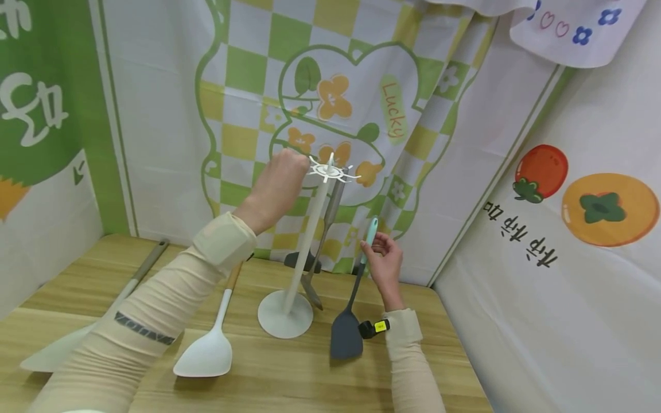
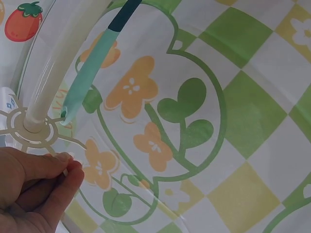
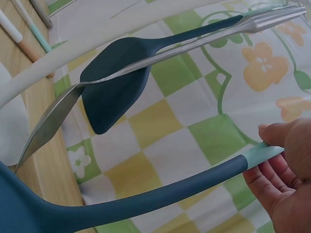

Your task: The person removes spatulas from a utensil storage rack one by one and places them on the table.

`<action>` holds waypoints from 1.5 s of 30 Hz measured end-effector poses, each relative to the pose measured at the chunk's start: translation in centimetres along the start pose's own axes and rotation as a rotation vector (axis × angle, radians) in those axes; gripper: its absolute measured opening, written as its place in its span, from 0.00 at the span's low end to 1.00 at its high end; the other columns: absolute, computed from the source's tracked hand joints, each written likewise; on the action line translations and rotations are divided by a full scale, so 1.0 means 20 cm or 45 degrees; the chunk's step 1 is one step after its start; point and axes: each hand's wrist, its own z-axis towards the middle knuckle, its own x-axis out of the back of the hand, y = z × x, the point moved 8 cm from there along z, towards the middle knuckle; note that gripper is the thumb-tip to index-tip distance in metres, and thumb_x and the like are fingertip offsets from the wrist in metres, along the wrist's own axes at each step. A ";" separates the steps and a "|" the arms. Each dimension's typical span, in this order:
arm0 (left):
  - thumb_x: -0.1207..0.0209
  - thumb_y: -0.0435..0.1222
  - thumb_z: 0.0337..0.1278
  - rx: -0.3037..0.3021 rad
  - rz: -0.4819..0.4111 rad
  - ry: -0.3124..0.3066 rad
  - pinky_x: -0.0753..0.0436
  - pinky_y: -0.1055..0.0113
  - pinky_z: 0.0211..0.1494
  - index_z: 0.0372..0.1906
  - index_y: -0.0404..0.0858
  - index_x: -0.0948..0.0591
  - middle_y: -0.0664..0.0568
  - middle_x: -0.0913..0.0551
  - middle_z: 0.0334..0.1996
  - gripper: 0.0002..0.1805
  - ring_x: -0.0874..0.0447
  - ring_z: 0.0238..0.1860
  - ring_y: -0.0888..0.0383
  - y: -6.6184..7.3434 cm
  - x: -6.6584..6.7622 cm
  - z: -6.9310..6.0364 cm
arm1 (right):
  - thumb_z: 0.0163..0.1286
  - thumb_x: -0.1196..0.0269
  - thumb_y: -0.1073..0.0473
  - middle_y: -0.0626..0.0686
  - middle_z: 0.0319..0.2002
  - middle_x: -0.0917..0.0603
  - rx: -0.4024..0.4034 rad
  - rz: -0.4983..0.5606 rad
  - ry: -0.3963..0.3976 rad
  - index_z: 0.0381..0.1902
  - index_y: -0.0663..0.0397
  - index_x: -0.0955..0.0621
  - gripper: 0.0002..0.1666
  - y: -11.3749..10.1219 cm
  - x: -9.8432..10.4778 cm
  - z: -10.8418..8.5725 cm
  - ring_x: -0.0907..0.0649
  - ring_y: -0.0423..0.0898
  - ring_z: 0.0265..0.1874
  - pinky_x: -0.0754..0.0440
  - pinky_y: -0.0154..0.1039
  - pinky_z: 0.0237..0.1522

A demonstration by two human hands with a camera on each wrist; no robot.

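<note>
A white utensil rack (image 1: pixel 303 246) stands upright on a round base, with a ring of hooks (image 1: pixel 330 170) on top. My left hand (image 1: pixel 281 182) pinches one of those hooks, as the left wrist view shows. In my right hand (image 1: pixel 384 261) is the turquoise handle of a dark spatula (image 1: pixel 347 335), its blade pointing down right of the rack. Two more utensils hang from the rack's far side: a metal spatula (image 3: pixel 53 116) and a second dark spatula (image 3: pixel 114 73) with a turquoise handle (image 2: pixel 90 75).
On the wooden table (image 1: pixel 289 378) lie a white spatula (image 1: pixel 206 353) with a wooden handle and a pale spatula (image 1: pixel 57 350) with a grey-green handle, partly behind my left sleeve. A checked curtain (image 1: pixel 248 74) hangs close behind the rack.
</note>
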 end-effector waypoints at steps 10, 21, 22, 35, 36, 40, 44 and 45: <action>0.52 0.11 0.58 0.016 -0.036 -0.007 0.10 0.60 0.42 0.35 0.22 0.16 0.34 0.14 0.32 0.15 0.13 0.35 0.43 -0.02 -0.01 0.00 | 0.64 0.32 0.74 0.78 0.45 0.19 -0.022 -0.050 -0.047 0.52 0.81 0.23 0.20 -0.01 -0.03 -0.05 0.17 0.55 0.35 0.19 0.24 0.32; 0.51 0.12 0.59 0.016 -0.024 -0.020 0.10 0.64 0.39 0.36 0.23 0.15 0.35 0.14 0.31 0.14 0.13 0.34 0.45 -0.02 0.00 0.00 | 0.63 0.30 0.73 0.74 0.46 0.18 -0.102 -0.095 -0.070 0.54 0.78 0.22 0.23 0.19 -0.08 -0.02 0.17 0.51 0.35 0.19 0.23 0.30; 0.51 0.12 0.59 0.014 -0.026 -0.019 0.10 0.63 0.39 0.36 0.23 0.16 0.35 0.14 0.31 0.14 0.13 0.34 0.45 -0.02 0.00 -0.01 | 0.63 0.30 0.73 0.73 0.46 0.18 -0.106 -0.093 -0.066 0.54 0.77 0.22 0.23 0.23 -0.08 -0.02 0.17 0.50 0.35 0.19 0.23 0.30; 0.50 0.12 0.59 -0.025 -0.021 -0.002 0.09 0.61 0.41 0.35 0.23 0.16 0.34 0.14 0.32 0.13 0.12 0.36 0.43 -0.01 -0.02 0.00 | 0.61 0.28 0.71 0.61 0.40 0.17 -0.163 -0.159 -0.054 0.50 0.70 0.20 0.20 0.41 -0.11 -0.02 0.19 0.42 0.33 0.18 0.26 0.31; 0.50 0.12 0.59 -0.026 -0.028 0.000 0.09 0.61 0.41 0.35 0.23 0.16 0.34 0.14 0.32 0.13 0.12 0.36 0.43 -0.01 -0.02 -0.01 | 0.61 0.28 0.71 0.61 0.39 0.17 -0.172 -0.169 -0.060 0.50 0.71 0.20 0.20 0.43 -0.11 -0.03 0.18 0.42 0.33 0.18 0.26 0.31; 0.50 0.12 0.59 -0.031 -0.030 -0.001 0.09 0.61 0.43 0.35 0.23 0.16 0.34 0.13 0.33 0.13 0.12 0.37 0.43 -0.01 -0.02 -0.01 | 0.61 0.28 0.70 0.62 0.39 0.16 -0.212 -0.179 -0.072 0.50 0.72 0.20 0.20 0.50 -0.11 -0.04 0.18 0.42 0.31 0.17 0.26 0.30; 0.48 0.12 0.60 -0.032 -0.002 -0.008 0.09 0.62 0.45 0.37 0.24 0.15 0.34 0.13 0.34 0.13 0.12 0.38 0.44 -0.01 -0.02 -0.01 | 0.60 0.27 0.70 0.63 0.39 0.16 -0.248 -0.188 -0.079 0.50 0.72 0.19 0.21 0.56 -0.11 -0.05 0.18 0.41 0.31 0.18 0.26 0.29; 0.48 0.12 0.60 -0.030 0.006 -0.010 0.09 0.62 0.45 0.37 0.24 0.15 0.34 0.13 0.34 0.13 0.12 0.38 0.44 0.00 -0.02 -0.01 | 0.60 0.27 0.70 0.63 0.39 0.16 -0.256 -0.192 -0.083 0.51 0.71 0.19 0.21 0.57 -0.11 -0.05 0.18 0.41 0.31 0.18 0.27 0.29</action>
